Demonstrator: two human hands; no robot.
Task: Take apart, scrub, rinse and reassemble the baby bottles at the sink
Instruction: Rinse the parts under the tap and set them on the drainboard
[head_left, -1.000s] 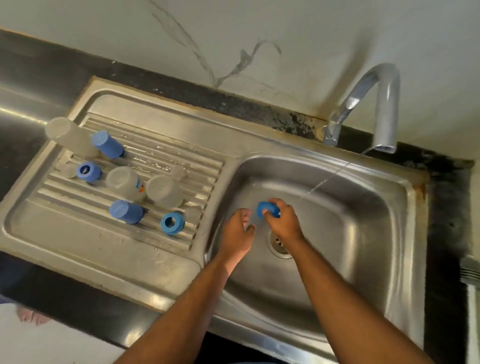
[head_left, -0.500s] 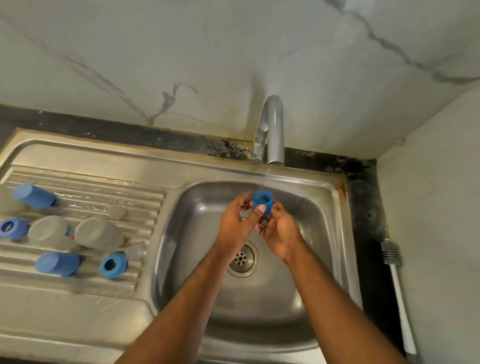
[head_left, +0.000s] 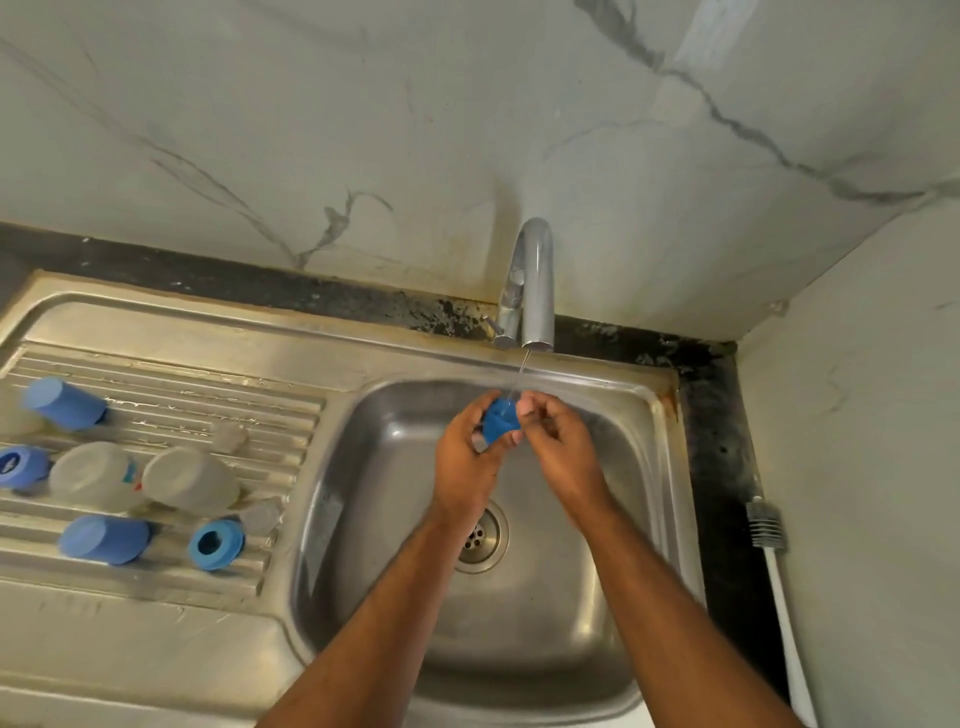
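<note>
A blue screw ring (head_left: 502, 419) is held over the sink basin (head_left: 613, 519) under a thin stream from the tap (head_left: 530, 283). My left hand (head_left: 465, 457) grips the ring from the left. My right hand (head_left: 558, 441) pinches it from the right with fingertips. On the ribbed drainboard (head_left: 171, 384) lie two clear bottle bodies (head_left: 96, 475) (head_left: 189, 480), two blue caps (head_left: 65, 402) (head_left: 104, 539), two blue rings (head_left: 215, 544) (head_left: 23, 467) and clear teats (head_left: 228, 436) (head_left: 260, 514).
A bottle brush (head_left: 769, 530) with a white handle lies on the dark counter strip to the right of the sink. The drain (head_left: 480, 535) sits in the basin's middle. A marble wall stands behind, and a side wall closes off the right.
The view has shifted right and settled on the basin. Both hands brought the blue ring up from near the drain to the tap's stream, and my left hand took hold of it too.
</note>
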